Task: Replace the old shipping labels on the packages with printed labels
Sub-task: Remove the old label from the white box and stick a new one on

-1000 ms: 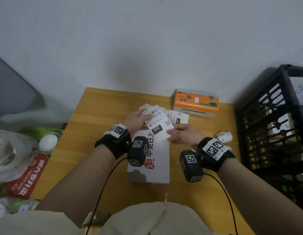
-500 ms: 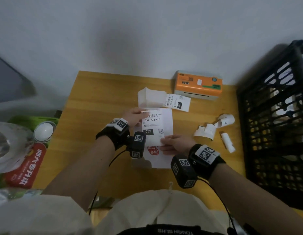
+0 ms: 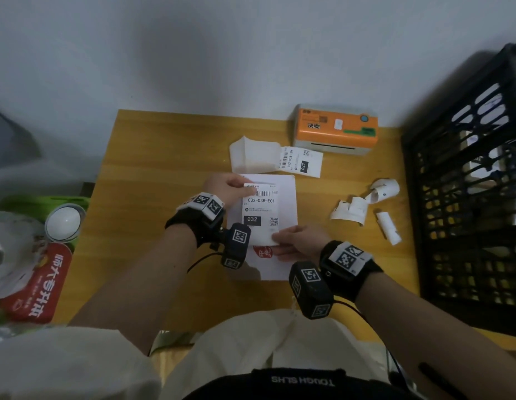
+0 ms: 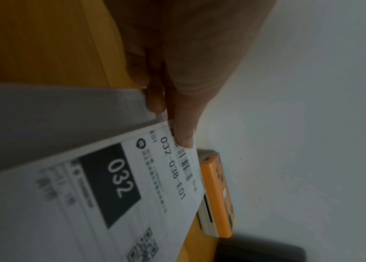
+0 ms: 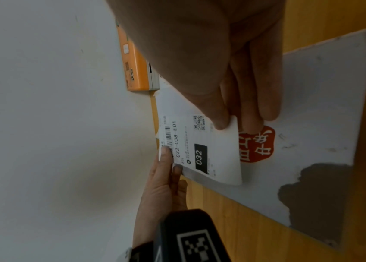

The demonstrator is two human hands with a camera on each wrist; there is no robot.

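Printed label (image 3: 261, 210) over white package (image 3: 290, 194) mid-table. Your left hand (image 3: 226, 187) pinches label's far corner, right hand (image 3: 298, 241) pinches near corner. Uneven lowering risks wrinkles, bubbles, skew; adhesive grabs early.

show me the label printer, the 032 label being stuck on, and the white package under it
label printer (image 3: 336, 129), head view, on its orange top.
032 label (image 3: 261, 207), head view, on the printed middle, below the barcode.
white package (image 5: 311, 124), right wrist view, on the bare white face beside the red stamp.
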